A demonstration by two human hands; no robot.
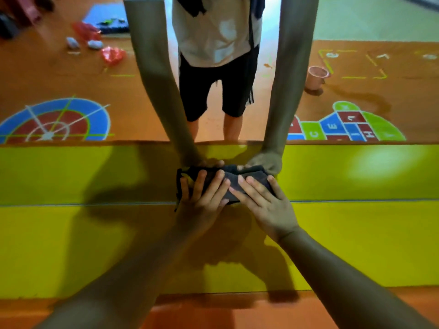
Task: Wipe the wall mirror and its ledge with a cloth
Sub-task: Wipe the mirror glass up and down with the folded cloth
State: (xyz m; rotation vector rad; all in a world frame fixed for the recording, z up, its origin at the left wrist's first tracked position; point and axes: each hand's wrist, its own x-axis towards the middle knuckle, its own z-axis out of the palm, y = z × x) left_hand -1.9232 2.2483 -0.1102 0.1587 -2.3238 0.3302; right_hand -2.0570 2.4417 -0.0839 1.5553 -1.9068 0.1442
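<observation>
A dark grey cloth [234, 180] lies bunched on the yellow ledge [95, 186], right where it meets the bottom of the wall mirror [356, 91]. My left hand [204, 193] presses on the cloth's left part with fingers spread. Beside it, my right hand [261, 200] lies flat on the right part. The two hands touch at the fingertips. A loose cloth edge hangs down left of my left hand. The mirror shows my own arms, shirt and shorts meeting the cloth from above.
The ledge's yellow front face [356, 245] drops to an orange floor [237, 312]. Reflected in the mirror are painted floor games, a pink cup [316, 77] and red bags [111, 54] on the floor behind me.
</observation>
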